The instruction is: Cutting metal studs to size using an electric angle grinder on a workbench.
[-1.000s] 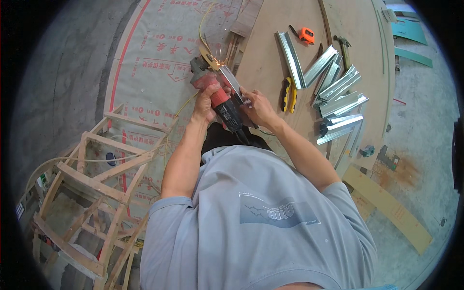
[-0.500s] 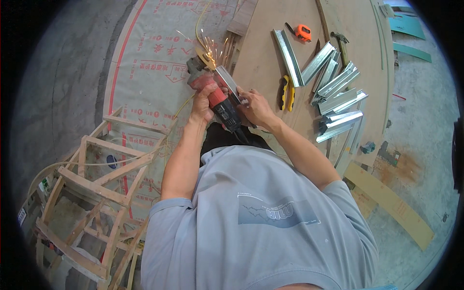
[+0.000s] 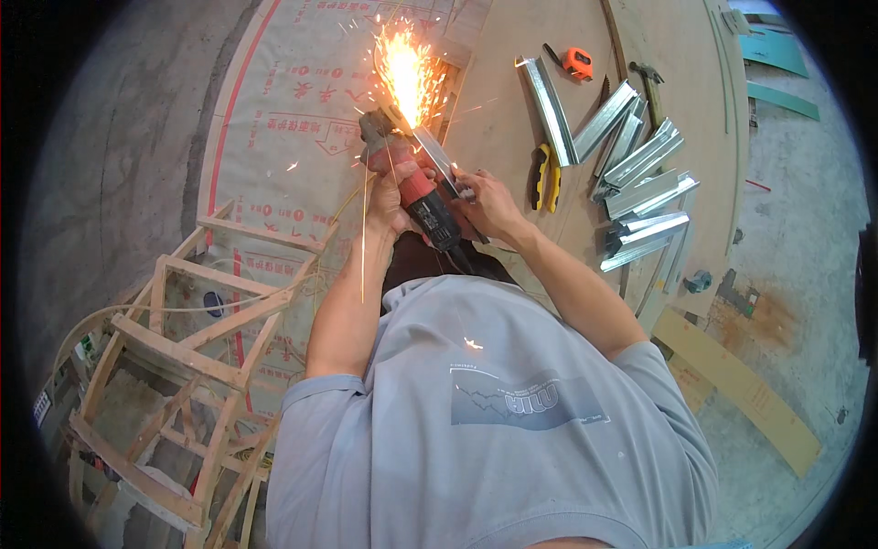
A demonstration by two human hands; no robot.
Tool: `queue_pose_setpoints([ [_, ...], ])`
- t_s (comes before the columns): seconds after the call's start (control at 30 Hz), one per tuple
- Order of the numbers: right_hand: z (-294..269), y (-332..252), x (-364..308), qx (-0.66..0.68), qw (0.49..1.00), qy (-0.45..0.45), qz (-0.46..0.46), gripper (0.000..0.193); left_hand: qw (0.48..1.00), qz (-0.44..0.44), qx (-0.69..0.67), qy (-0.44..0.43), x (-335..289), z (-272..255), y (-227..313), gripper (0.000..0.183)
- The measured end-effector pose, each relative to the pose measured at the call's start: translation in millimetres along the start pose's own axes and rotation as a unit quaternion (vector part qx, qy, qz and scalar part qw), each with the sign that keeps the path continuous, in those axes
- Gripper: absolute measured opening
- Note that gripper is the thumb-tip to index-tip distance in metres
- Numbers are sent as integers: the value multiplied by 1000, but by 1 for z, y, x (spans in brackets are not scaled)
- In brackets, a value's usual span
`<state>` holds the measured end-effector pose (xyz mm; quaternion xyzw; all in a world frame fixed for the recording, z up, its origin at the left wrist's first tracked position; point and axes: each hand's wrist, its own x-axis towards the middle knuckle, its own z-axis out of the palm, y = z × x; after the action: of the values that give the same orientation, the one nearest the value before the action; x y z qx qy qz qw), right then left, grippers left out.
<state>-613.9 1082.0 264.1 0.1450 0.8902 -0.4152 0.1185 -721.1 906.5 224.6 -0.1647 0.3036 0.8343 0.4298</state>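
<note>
In the head view, a red angle grinder point(image 3: 413, 188) is gripped by the left hand point(image 3: 391, 190), fingers clenched round its body. A metal channel strip point(image 3: 437, 157) is pinned to the wooden board point(image 3: 512, 101) by the right hand point(image 3: 487, 203), fingers closed on its near end. Bright sparks point(image 3: 402, 69) are thrown where the grinder's disc meets the strip. Further cut metal channels point(image 3: 640, 183) are piled at the right, with yellow-handled snips point(image 3: 546, 176), an orange tape measure point(image 3: 576, 62) and a hammer point(image 3: 651, 87) nearby. A wooden frame point(image 3: 174, 366) is seen at lower left.

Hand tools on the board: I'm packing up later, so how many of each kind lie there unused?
Tape measure, orange: 1
Hammer: 1
Snips, yellow-handled: 1
Total: 3
</note>
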Motion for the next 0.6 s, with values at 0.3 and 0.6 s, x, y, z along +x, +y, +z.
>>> queue_pose_setpoints([
  [0.3,-8,-14,-2,-19,999,-24,37,31,1000,22,22,4,-5,0,-9,43],
  [0.6,-5,-7,1,-17,998,-23,49,28,999,31,21,12,-2,-1,-15,37],
])
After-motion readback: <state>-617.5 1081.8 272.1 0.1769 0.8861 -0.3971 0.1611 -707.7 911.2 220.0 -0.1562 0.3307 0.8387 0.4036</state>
